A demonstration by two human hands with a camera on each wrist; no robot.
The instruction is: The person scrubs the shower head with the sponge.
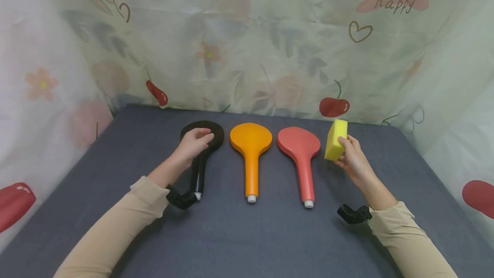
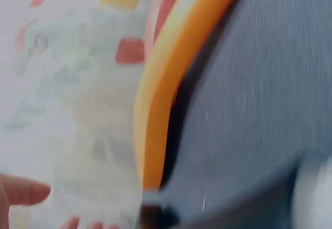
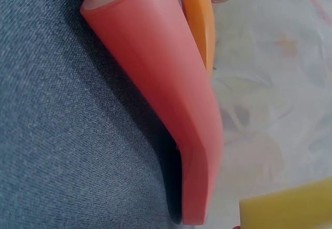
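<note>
Yellow block (image 1: 335, 140) pinched, right grip (image 1: 354, 158); left grip (image 1: 194, 144) loose, seemingly empty, over black paddle (image 1: 199, 168); curtain (image 1: 266, 46) reads "happy".

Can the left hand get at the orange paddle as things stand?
Probably yes: the left hand looks empty, and in the head view it overlaps the neighbouring black paddle; nothing visible stands between it and the orange paddle.

Pale printed curtain (image 1: 254, 50) along back and both sides; 2 "happy" patches (image 1: 392, 1); dark grey tabletop (image 1: 270, 243).
</note>
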